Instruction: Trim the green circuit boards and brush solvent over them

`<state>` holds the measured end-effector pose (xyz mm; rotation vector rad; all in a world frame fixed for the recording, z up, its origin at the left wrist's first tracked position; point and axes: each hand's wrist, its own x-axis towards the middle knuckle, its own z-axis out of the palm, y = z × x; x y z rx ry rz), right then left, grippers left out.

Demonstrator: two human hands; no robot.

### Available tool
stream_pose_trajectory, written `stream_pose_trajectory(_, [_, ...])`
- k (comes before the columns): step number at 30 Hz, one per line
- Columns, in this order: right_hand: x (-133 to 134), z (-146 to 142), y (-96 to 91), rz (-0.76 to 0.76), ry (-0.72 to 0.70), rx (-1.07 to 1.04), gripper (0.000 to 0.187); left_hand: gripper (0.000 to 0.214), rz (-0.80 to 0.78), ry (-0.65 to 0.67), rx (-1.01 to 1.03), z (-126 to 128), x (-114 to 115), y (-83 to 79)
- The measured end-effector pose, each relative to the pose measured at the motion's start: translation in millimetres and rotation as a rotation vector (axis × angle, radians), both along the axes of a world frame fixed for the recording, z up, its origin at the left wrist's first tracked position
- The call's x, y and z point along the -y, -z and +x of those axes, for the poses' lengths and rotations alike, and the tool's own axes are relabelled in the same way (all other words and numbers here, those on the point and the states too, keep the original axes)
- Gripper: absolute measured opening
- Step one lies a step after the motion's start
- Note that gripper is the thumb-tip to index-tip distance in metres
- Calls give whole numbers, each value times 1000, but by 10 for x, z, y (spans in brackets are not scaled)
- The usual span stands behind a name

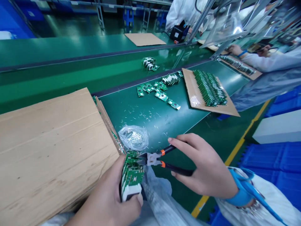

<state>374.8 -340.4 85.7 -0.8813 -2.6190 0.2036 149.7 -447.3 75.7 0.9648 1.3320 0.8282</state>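
My left hand (105,194) grips a stack of green circuit boards (132,172) upright, with a white part at the stack's lower end. My right hand (202,166) holds small side cutters (152,159) with black handles, orange collars and steel jaws. The jaw tips are right at the top edge of the stack. Just above the stack lies a crumpled clear plastic bag (133,137). To my left, a large cardboard sheet (51,147) lies beside the stack, close to my left hand.
A green conveyor belt (150,125) carries scattered wire clippings, loose circuit boards (155,92) and a cardboard sheet (199,94) with rows of boards. A co-worker's hand (235,49) works at the far right. Blue crates (270,160) stand on the floor at right.
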Motion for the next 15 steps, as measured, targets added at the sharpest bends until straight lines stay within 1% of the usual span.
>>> stream_pose_trajectory(3, [18,-37,13,50,-14,-29,49,59,54,-2,-74,-1,21,15])
stream_pose_trajectory(9, [16,-90,56,110,-33,-54,53,56,129,6,-207,11,3,23])
stream_pose_trajectory(15, [20,-119,119,143,-24,-81,51,51,111,-24,-241,13,-13,-17])
